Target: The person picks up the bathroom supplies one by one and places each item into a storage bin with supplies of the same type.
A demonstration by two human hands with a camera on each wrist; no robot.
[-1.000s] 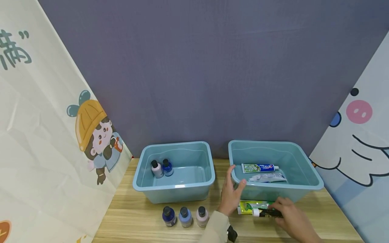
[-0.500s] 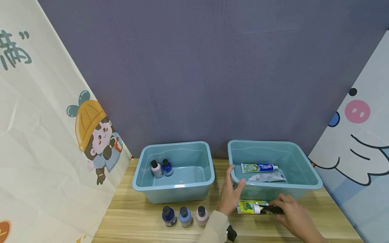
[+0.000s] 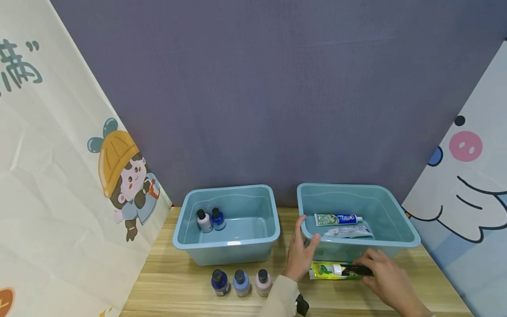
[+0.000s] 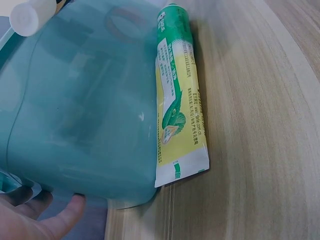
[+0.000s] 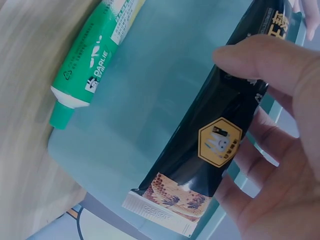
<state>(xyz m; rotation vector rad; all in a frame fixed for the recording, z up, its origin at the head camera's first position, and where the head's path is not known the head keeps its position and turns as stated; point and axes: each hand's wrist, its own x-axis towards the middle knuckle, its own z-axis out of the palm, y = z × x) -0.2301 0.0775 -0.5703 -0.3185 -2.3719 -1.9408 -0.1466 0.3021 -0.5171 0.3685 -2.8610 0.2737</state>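
Observation:
My right hand [image 3: 386, 277] pinches a black toothpaste tube [image 5: 200, 135] with a white cap, thumb on one face and fingers behind. In the head view the tube overlaps a yellow-green toothpaste tube [image 3: 322, 270] lying along the front of the right blue bin [image 3: 364, 243]. My left hand [image 3: 299, 257] rests at that bin's near left corner, thumb and forefinger spread apart. Left-hand fingertips [image 4: 72, 212] touch the bin in the left wrist view. Inside the bin lie a green-and-blue toothpaste tube [image 3: 336, 219] and a whitish tube [image 3: 348, 231].
A second blue bin [image 3: 233, 243] stands to the left, holding a pale bottle [image 3: 204, 221] and a blue bottle [image 3: 218, 219]. Three black-capped bottles, dark blue [image 3: 220, 283], light blue [image 3: 241, 283] and pale pink [image 3: 263, 283], stand before it on the wooden table [image 3: 166, 281].
My right hand has shifted slightly up and right with the black tube, whose white cap now overlaps the yellow-green tube's middle. The left hand stays in place.

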